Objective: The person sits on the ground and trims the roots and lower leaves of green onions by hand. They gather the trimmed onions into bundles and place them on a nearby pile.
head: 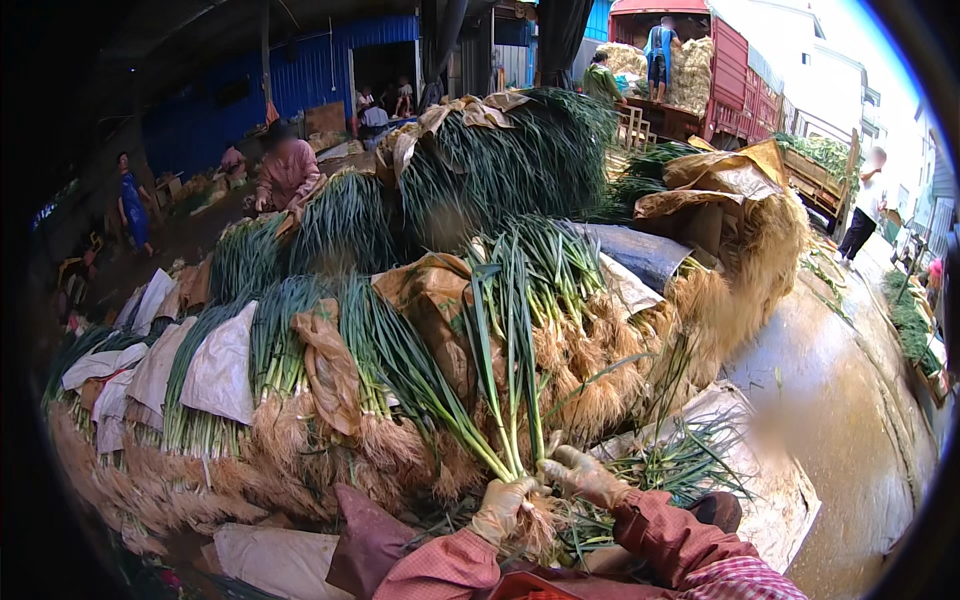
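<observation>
Both my hands wear pale, dirty gloves. My left hand [501,508] is closed round the white lower stems of a few long green onions [510,427], whose leaves fan up and away and whose roots hang below it. My right hand [583,474] is beside those stems at their right, fingers curled near the stalk; whether it grips one is unclear. Loose green leaves and stalks [679,465] lie to the right of my hands. Bundled green onions with pale roots [592,375] are stacked just beyond.
Tall heaps of onions [510,157] rise ahead, with brown paper sheets [431,292] and white sacks [221,364] among the rows. A pale sheet [780,480] lies on wet ground at right. A person in a checked top [289,172] sits behind the heap; others stand near a red truck [731,67].
</observation>
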Demonstrator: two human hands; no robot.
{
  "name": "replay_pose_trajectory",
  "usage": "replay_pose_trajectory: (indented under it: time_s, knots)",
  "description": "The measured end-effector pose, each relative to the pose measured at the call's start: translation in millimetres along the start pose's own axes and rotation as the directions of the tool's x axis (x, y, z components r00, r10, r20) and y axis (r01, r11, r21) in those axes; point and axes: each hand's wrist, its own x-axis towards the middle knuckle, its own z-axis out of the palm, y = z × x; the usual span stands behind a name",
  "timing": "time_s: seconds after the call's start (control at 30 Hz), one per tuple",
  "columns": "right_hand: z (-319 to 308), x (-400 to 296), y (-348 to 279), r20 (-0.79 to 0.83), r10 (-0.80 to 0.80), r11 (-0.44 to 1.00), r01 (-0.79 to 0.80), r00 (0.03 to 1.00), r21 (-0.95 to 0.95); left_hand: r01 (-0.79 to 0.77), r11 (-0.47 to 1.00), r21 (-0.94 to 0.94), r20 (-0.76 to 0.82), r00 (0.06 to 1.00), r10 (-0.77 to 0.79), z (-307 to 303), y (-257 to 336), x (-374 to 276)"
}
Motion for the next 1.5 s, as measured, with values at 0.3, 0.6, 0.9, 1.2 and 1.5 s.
replay_pose_trajectory:
  time_s: [0.3, 0.6, 0.9, 1.2, 1.5]
  knots:
    - [24, 31, -5, -0.036, -0.08, 0.994, 0.077, 0.996, -0.072, -0.052, 0.996, 0.078, 0.032, 0.998, 0.05, -17, 14, -26]
    - [0, 220, -195, -0.214, -0.28, 0.919, 0.196, 0.936, -0.343, 0.139, 0.976, -0.17, 0.599, 0.801, -0.01, 3, 20, -59]
    - [50, 185, -74, -0.141, -0.625, 0.702, 0.474, 0.768, -0.532, 0.118, 0.796, -0.594, 0.182, 0.983, -0.009, -32, 39, -29]
    - [-23, 78, -47, 0.293, -0.503, 0.438, 0.532, 0.813, -0.725, 0.089, 0.827, -0.554, 0.083, 0.995, -0.052, -26, 52, -34]
    - [-70, 219, -98, -0.447, -0.088, 0.569, -0.324, 0.89, -0.756, 0.062, 0.899, -0.434, 0.036, 0.998, -0.052, -26, 38, -4]
